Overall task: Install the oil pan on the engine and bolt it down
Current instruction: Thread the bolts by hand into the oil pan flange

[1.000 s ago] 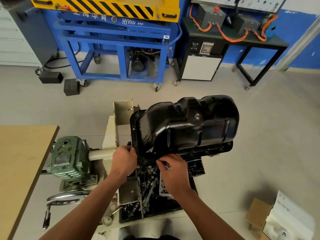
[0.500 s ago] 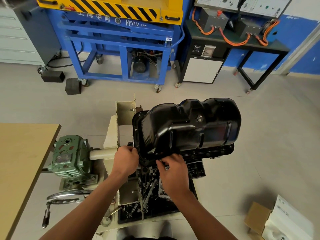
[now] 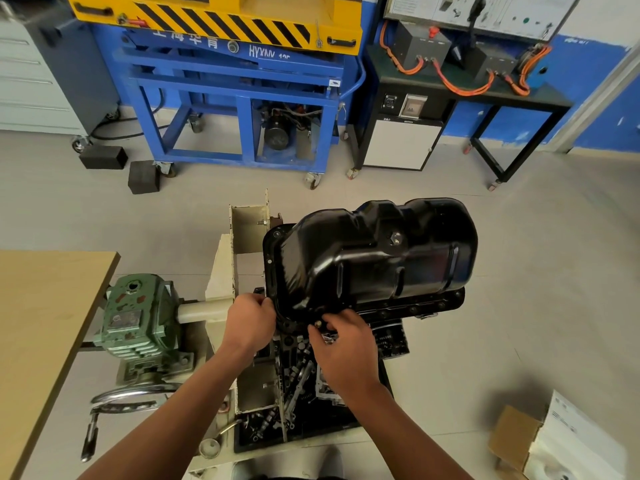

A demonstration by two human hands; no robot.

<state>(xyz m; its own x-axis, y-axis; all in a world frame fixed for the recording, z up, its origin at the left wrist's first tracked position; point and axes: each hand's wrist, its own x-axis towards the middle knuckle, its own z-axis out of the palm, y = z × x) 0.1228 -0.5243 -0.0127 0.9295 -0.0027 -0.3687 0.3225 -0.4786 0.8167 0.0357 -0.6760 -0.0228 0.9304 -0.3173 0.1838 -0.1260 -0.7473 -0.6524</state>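
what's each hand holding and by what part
Left hand grips the oil pan by its near flange corner; right hand pinches a bolt at the flange.

Floor [image 3: 554,271] right of the oil pan [image 3: 377,258] is lying wide open. Left's getting tight, green gearbox [image 3: 138,317] and wooden table [image 3: 41,323] crowding in. Near corner's being blocked: left hand [image 3: 251,320] gripping the rim, right hand [image 3: 346,344] pinching what looks like a bolt [image 3: 317,323].

Oil pan [image 3: 377,258] glossy black metal; gearbox [image 3: 138,317] chipped green paint; tabletop [image 3: 41,323] matt wood.
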